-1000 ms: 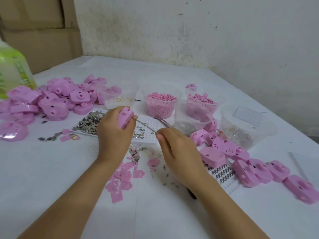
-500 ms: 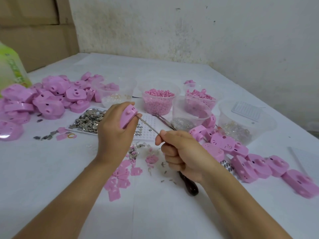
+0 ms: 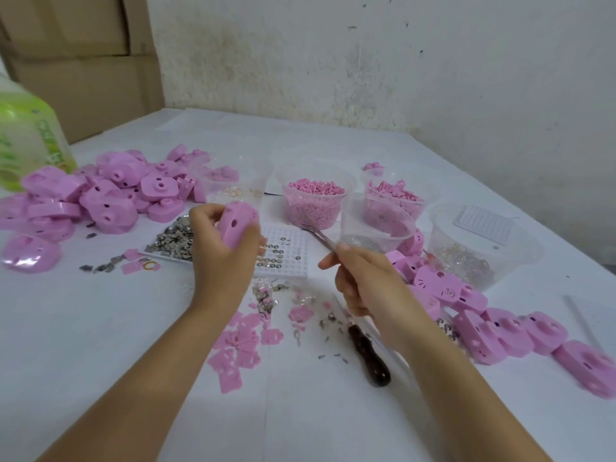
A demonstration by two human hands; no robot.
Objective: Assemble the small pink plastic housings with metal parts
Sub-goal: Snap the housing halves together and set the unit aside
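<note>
My left hand point(image 3: 220, 255) grips a pink plastic housing point(image 3: 238, 223), held up above the table with its holed face toward me. My right hand point(image 3: 363, 281) pinches metal tweezers point(image 3: 318, 235), whose tips point up and left, apart from the housing. Under both hands lies a white dimpled tray point(image 3: 288, 253) holding small round metal parts. A heap of flat metal pieces point(image 3: 173, 241) sits just left of that tray.
A pile of pink housings point(image 3: 100, 198) lies at the left, a row of housings point(image 3: 500, 328) at the right. Clear tubs hold pink pellets point(image 3: 313, 201), pink bits point(image 3: 393, 201) and metal parts point(image 3: 466, 258). A dark-handled tool point(image 3: 368, 356) and flat pink plates point(image 3: 240, 348) lie near me.
The tweezers have pulled out of the housing and swung right with my right hand. My left hand has turned the housing so its holed face shows.
</note>
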